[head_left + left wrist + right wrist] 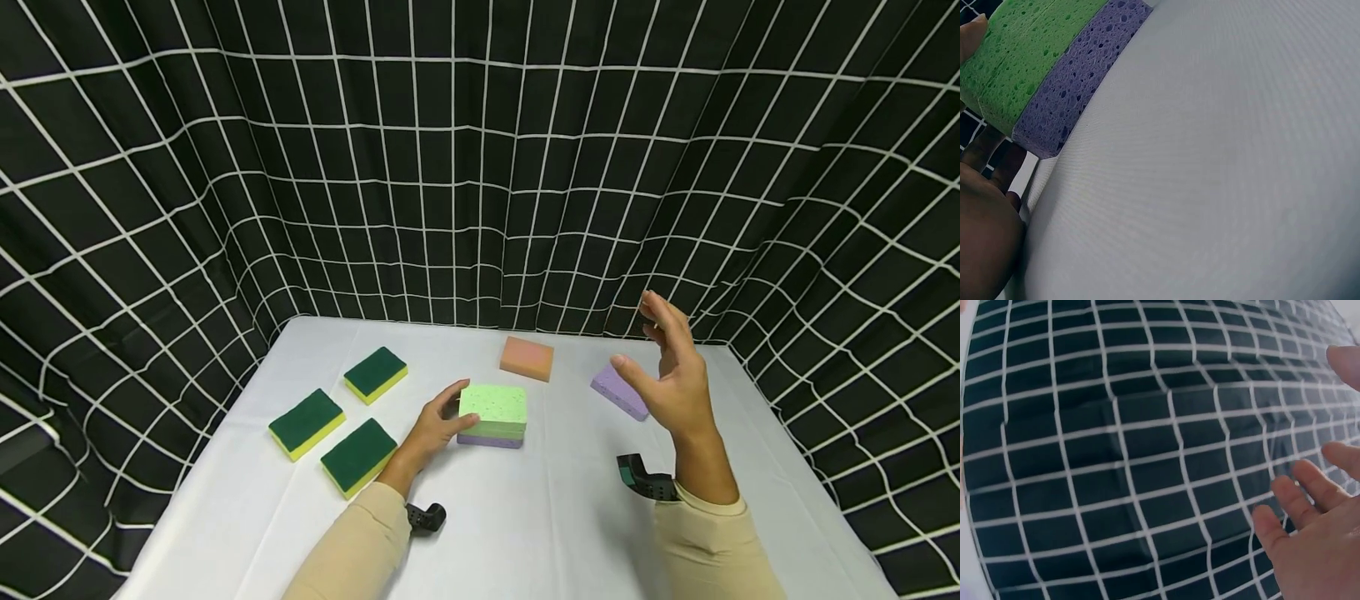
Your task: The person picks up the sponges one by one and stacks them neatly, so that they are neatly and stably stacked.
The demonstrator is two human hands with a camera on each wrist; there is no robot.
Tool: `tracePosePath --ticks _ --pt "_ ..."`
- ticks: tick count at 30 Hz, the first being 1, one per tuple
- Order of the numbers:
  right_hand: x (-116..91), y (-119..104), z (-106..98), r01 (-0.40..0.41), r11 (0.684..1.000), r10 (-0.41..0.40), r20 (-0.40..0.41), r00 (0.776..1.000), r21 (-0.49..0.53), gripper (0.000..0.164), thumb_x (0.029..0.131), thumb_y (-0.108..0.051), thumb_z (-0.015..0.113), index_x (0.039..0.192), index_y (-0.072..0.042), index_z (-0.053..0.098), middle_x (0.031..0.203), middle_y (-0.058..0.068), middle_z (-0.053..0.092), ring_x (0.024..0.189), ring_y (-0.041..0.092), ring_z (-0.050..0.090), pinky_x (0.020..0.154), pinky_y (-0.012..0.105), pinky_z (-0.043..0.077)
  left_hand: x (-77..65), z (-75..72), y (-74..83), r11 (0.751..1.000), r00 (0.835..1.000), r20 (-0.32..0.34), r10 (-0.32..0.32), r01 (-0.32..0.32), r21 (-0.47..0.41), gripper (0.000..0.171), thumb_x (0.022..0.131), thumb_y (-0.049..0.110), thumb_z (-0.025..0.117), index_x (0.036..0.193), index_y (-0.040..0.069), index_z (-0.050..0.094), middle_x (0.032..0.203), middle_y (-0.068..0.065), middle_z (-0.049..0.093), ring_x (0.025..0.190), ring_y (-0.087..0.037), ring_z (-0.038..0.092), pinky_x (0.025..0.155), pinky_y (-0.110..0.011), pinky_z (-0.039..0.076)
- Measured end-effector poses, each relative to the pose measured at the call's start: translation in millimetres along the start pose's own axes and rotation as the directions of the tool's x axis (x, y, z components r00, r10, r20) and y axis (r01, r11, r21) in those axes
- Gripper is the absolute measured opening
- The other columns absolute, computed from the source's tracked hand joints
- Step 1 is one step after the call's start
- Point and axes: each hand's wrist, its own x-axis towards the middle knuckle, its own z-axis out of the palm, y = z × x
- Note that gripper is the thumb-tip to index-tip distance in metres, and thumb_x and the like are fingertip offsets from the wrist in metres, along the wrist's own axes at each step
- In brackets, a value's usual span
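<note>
At left lie three scouring sponges [307, 422]; centrally, the left hand [431, 427] grips a green sponge [495, 404] atop a purple sponge [491, 442]; beyond lies an orange sponge [527, 358]; at right, a lilac sponge [619, 394], the right hand [678, 387] raised nearby, fingers and thumb parted.

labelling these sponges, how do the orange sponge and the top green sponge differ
The top green sponge is light green, the orange sponge orange. The green one is stacked above a purple sponge; the orange one lies alone. The left hand grips the green, not the orange. Both look rectangular.
</note>
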Motion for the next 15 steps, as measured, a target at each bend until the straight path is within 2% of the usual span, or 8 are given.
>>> tracePosePath --ticks 5,9,13,15 --pt "-4 20 -15 -0.056 0.998 0.054 -0.064 0.997 -0.037 0.077 0.068 0.024 0.061 0.140 0.017 0.034 0.142 0.021 0.038 0.129 0.027 0.035 0.103 0.033 0.031 1.5 0.6 1.2 1.000 1.000 -0.002 0.002 -0.002 0.008 0.072 0.084 0.027 0.077 0.146 0.016 0.043 0.136 -0.008 0.051 0.127 -0.027 0.044 0.107 -0.046 0.029" --pt "-10 37 -26 -0.139 0.988 0.130 -0.109 0.986 -0.074 0.077 0.071 0.024 0.062 0.142 0.013 0.035 0.142 0.018 0.039 0.129 0.028 0.035 0.102 0.030 0.031 1.2 0.6 2.3 1.000 1.000 0.005 0.005 -0.005 0.003 0.072 0.085 0.026 0.076 0.147 0.014 0.042 0.138 -0.010 0.050 0.127 -0.028 0.043 0.107 -0.046 0.029" --pt "-19 50 -32 -0.272 0.952 0.255 -0.128 0.958 -0.140 0.076 0.076 0.017 0.065 0.144 0.010 0.033 0.143 0.022 0.036 0.131 0.029 0.033 0.101 0.025 0.030 -0.7 0.5 2.5 1.000 1.000 0.000 0.000 0.000 -0.002 0.070 0.084 0.027 0.077 0.146 0.019 0.044 0.136 -0.009 0.051 0.126 -0.027 0.044 0.107 -0.046 0.030" --pt "-24 59 -35 -0.347 0.922 0.327 -0.136 0.935 -0.169 0.076 0.078 0.012 0.067 0.146 0.006 0.032 0.145 0.022 0.034 0.132 0.031 0.032 0.103 0.027 0.030 -1.4 0.5 2.2 1.000 1.000 -0.006 -0.003 0.003 -0.003 0.069 0.084 0.027 0.077 0.145 0.022 0.045 0.135 -0.008 0.052 0.125 -0.027 0.045 0.107 -0.046 0.029"
